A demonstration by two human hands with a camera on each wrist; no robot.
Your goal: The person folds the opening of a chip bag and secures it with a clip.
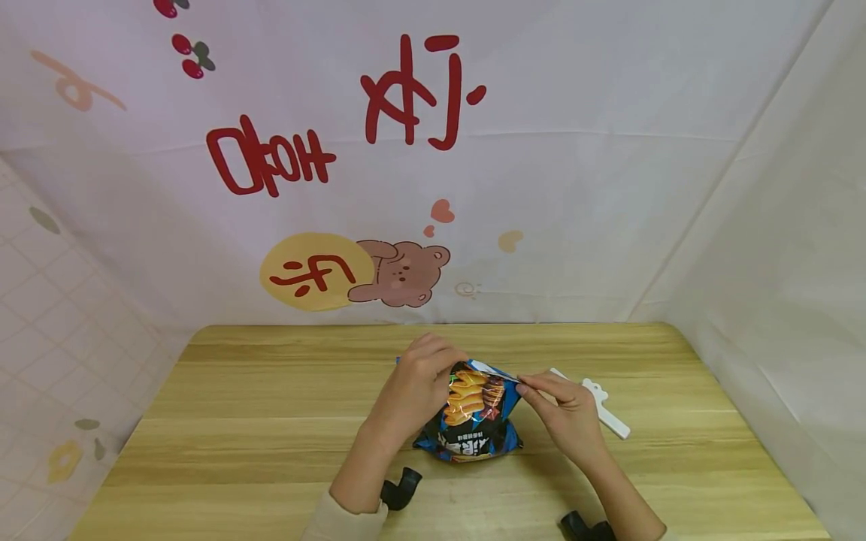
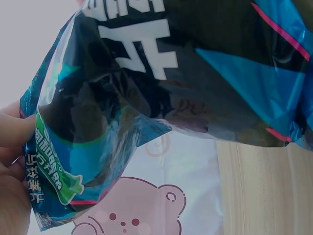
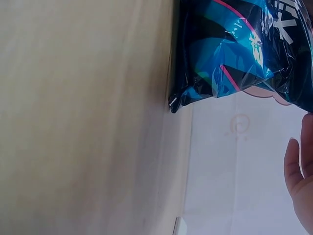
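A blue and black bag of potato chips [image 1: 473, 421] sits on the wooden table between both hands, with chips pictured on its front. My left hand [image 1: 425, 379] grips its upper left corner, and the bent wrist hides part of that side. At the upper right corner, my right hand [image 1: 564, 409] pinches the top edge between thumb and fingers. A pale strip shows along that edge. The left wrist view shows the glossy bag [image 2: 146, 98] close up, the left hand [image 2: 14, 166] at its edge. In the right wrist view, the right hand [image 3: 301, 166] appears beside the bag [image 3: 234, 54].
A slim white piece with a cloud-shaped tab [image 1: 612, 421] lies on the table [image 1: 271, 413] just beyond the right hand. Black curved pieces [image 1: 401, 488] show beside the wrists. Behind the table hangs a white printed cloth [image 1: 575, 188] with a bear and red characters.
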